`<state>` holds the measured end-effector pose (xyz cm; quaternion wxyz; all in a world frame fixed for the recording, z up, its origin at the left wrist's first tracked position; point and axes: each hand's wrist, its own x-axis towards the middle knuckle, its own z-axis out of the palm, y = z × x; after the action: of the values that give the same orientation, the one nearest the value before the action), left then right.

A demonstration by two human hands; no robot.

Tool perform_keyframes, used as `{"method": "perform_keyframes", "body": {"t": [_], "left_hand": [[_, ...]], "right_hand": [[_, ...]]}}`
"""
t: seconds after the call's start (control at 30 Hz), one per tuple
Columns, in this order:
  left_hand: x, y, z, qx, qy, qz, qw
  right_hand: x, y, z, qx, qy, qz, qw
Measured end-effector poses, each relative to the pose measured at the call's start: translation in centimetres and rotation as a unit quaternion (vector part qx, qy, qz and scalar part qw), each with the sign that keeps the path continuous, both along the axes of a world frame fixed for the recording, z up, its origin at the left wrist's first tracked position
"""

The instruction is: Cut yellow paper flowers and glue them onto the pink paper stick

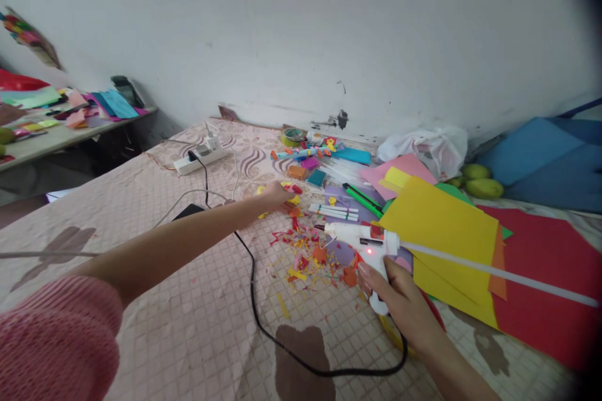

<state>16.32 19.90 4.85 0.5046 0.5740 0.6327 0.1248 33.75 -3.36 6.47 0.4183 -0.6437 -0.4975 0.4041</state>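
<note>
My right hand (392, 288) is wrapped around the handle of a white hot glue gun (362, 238). Its red light glows, its dark nozzle points left, and a long glue stick (498, 272) sticks out of its back. My left hand (275, 197) reaches far across the table, fingers closed among small yellow and red paper pieces (294, 199); what they pinch is too small to make out. Between the hands lie colourful paper scraps (305, 250) and several white sticks with coloured bands (333, 212). A green box cutter (363, 199) rests on purple paper beyond the glue gun.
The gun's black cord (254, 301) loops across the tablecloth near a white power strip (202, 158). Yellow sheets (442, 225) and red sheets (545, 269) lie at right, before green fruit (483, 188) and a plastic bag (427, 145). Tape (292, 136) stands near the wall.
</note>
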Motion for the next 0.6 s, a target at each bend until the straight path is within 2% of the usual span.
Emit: {"method": "perform_keyframes", "body": {"t": [0.2,0.4,0.5,0.6], "left_hand": [[-1.8,-0.5,0.7,0.101,0.07,-0.067,0.99],[-3.1,-0.7,1.6,0.276,0.152,-0.114,0.942],[-2.6,-0.6,1.2,0.312,0.178,-0.138,0.923],[-1.7,-0.4,0.4,0.316,0.2,-0.158,0.914]], "right_hand": [[0.2,0.0,-0.4,0.005,-0.008,-0.011,1.0],[0.1,1.6,0.0,0.024,-0.01,-0.029,0.999],[0.0,3.0,-0.5,0.014,0.018,-0.04,0.999],[-0.1,4.1,-1.2,0.006,0.048,-0.023,0.999]]}}
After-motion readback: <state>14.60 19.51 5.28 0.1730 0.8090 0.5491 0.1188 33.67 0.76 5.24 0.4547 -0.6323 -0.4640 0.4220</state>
